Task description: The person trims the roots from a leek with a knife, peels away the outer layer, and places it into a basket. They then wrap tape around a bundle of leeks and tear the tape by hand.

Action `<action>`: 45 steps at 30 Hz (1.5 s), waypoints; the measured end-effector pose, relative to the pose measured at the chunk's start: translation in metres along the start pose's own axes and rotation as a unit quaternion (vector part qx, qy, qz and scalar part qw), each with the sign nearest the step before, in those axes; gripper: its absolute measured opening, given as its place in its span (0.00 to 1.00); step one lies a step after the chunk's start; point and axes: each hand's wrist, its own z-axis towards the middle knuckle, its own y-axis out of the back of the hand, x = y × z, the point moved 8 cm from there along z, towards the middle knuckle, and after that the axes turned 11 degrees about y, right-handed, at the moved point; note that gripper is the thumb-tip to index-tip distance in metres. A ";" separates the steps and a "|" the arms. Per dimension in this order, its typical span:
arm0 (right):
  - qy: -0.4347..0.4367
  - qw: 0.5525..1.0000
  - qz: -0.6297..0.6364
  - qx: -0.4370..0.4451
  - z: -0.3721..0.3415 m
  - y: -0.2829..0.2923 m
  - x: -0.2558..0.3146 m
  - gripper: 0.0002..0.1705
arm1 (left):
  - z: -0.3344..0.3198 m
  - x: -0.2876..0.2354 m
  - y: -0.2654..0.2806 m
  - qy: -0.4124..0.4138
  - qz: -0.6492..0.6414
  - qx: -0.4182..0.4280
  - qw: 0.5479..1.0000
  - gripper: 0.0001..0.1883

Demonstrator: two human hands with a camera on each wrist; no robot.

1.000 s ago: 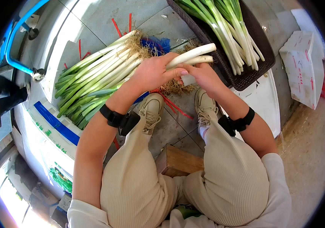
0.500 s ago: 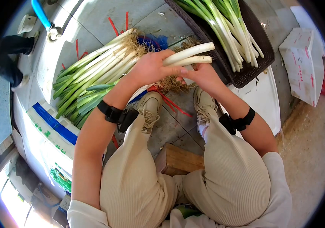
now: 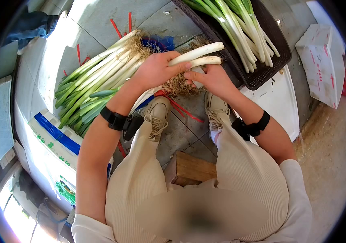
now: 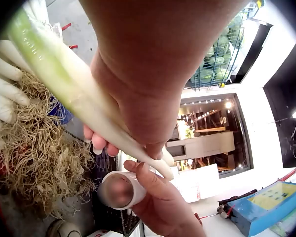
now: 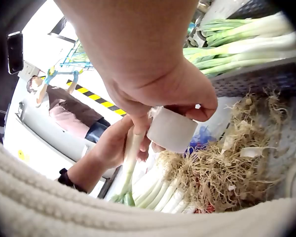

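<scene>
My left hand (image 3: 154,71) grips two long green onions (image 3: 197,53), their trimmed white ends jutting out to the right past the fingers. Close beside it, my right hand (image 3: 217,81) holds a roll of white tape (image 5: 171,129), thumb toward the onion stalks. In the left wrist view the open end of the roll faces the camera, just under the white onion tips. Below and left of the hands lies a large pile of green onions (image 3: 96,77), with shaggy roots (image 5: 212,173) at the near end.
A dark woven basket (image 3: 258,83) at upper right holds trimmed green onions (image 3: 237,32). Beneath it is a white board (image 3: 278,105), with a white carton (image 3: 320,67) further right. Red ties (image 3: 181,109) lie on the tiles, and a wooden block (image 3: 191,169) stands between the feet.
The thumbs, close together earlier, are now slightly apart, and the tape roll shows again between the hands. Both hands shift a little left in view. Someone's dark-trousered leg moves at upper left.
</scene>
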 end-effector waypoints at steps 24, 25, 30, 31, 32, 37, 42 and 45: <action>0.212 0.966 -0.024 0.145 -0.012 0.011 0.050 0.28 | -0.015 -0.014 -0.034 0.096 -0.166 0.398 0.897 0.22; 0.207 0.967 -0.019 0.148 -0.012 0.010 0.051 0.27 | -0.014 -0.011 -0.034 0.110 -0.152 0.391 0.901 0.23; 0.197 0.972 0.056 0.112 -0.013 0.014 0.048 0.24 | -0.015 -0.014 -0.033 0.105 -0.181 0.410 0.888 0.24; 0.191 0.971 0.078 0.118 -0.013 0.013 0.048 0.22 | -0.015 -0.016 -0.035 0.092 -0.184 0.422 0.883 0.26; 0.186 0.970 0.100 0.124 -0.013 0.013 0.047 0.20 | -0.015 -0.015 -0.035 0.092 -0.184 0.422 0.883 0.26; 0.217 0.963 0.031 0.159 -0.016 0.011 0.055 0.15 | -0.020 -0.014 -0.029 0.101 -0.155 0.399 0.898 0.26; 0.126 0.976 0.116 0.137 -0.015 0.011 0.045 0.16 | -0.008 -0.021 -0.017 0.016 -0.178 0.317 0.931 0.18; 0.101 0.969 0.191 0.119 -0.014 0.012 0.041 0.16 | -0.021 -0.035 0.008 -0.131 -0.091 0.115 0.980 0.21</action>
